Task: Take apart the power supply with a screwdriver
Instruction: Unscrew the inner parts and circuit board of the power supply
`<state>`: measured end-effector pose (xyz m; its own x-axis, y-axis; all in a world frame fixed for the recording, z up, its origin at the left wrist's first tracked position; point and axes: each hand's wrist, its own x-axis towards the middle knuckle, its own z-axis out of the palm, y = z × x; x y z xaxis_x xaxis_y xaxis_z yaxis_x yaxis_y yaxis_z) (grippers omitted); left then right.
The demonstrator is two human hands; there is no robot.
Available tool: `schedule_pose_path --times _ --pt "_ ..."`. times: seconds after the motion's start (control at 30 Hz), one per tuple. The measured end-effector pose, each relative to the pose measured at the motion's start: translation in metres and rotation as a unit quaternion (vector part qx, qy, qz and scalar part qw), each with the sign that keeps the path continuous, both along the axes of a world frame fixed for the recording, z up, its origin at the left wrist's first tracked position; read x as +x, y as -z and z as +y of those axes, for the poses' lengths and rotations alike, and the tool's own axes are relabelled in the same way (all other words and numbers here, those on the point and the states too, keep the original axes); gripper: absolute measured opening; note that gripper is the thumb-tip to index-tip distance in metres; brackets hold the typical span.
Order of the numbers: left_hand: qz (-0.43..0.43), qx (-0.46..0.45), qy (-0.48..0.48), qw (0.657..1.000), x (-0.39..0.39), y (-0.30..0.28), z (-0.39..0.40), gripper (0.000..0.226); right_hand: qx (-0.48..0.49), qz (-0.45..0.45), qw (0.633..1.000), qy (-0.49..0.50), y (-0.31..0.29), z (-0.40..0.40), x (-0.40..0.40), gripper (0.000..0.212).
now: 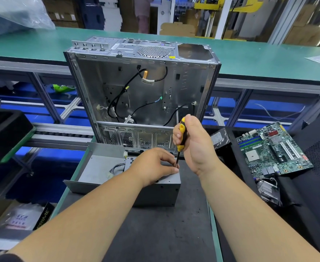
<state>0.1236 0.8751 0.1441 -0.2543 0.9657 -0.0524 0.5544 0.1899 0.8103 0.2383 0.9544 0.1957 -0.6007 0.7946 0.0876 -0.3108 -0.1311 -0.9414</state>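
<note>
The grey metal power supply lies on the dark mat in front of me, its loose wires trailing to the left. My right hand grips the yellow-and-black screwdriver upright, its thin shaft pointing down onto the box's top near the far right corner. My left hand rests on top of the power supply, and its thumb and fingers pinch around the screwdriver's tip. The tip and the screw are hidden behind those fingers.
An emptied computer case stands open just behind the power supply. A grey metal panel lies to the left. A green motherboard, a hard drive and a heatsink lie on dark panels to the right.
</note>
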Motion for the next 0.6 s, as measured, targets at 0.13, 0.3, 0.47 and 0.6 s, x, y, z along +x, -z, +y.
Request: schedule_pose_path --times 0.13,0.3,0.47,0.6 --pt "0.007 0.0 0.001 1.0 -0.001 0.001 0.0 0.01 0.007 -0.024 1.0 -0.016 -0.006 0.002 0.005 0.026" --pt "0.003 0.002 0.004 1.0 -0.001 0.001 -0.001 0.012 0.023 -0.105 0.994 0.006 -0.019 0.003 0.005 0.042" --pt "-0.01 0.008 0.004 1.0 -0.001 0.0 -0.002 0.011 -0.01 -0.056 0.997 -0.045 -0.015 -0.006 -0.003 0.059" --pt "-0.009 0.007 0.007 1.0 0.0 0.0 -0.002 0.009 -0.004 -0.028 0.999 -0.039 -0.008 -0.006 -0.003 0.044"
